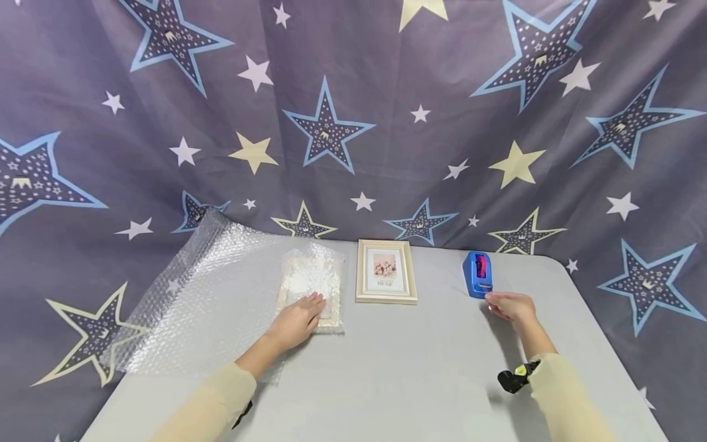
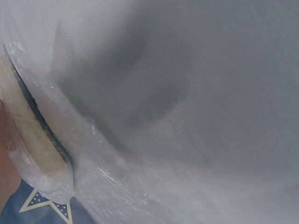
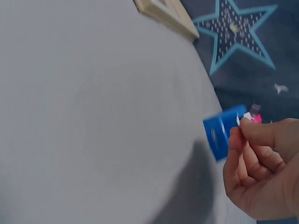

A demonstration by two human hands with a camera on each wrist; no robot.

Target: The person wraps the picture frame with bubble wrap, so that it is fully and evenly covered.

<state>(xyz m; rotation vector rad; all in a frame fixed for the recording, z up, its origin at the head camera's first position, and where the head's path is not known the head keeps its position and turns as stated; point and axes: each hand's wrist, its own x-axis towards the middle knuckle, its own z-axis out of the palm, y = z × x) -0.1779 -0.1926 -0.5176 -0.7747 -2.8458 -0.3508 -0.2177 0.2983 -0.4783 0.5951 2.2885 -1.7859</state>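
A picture frame in bubble wrap [image 1: 309, 270] lies on the table, and my left hand [image 1: 298, 320] rests on its lower part with the fingers fairly straight. The left wrist view shows the wrapped frame's edge [image 2: 35, 121] under clear film. At the right stands a blue tape dispenser [image 1: 476, 275] with a pink core. My right hand [image 1: 510, 305] is at its front end, thumb and forefinger pinching the tape end [image 3: 245, 117], a small whitish piece. The other fingers of that hand are curled. How far the clear tape reaches cannot be made out.
A large sheet of bubble wrap [image 1: 193, 307] spreads over the table's left side, curling up against the curtain [image 1: 353, 55]. An unwrapped cream picture frame [image 1: 386, 294] with a flower print lies at the back middle of the white table [image 1: 409, 368].
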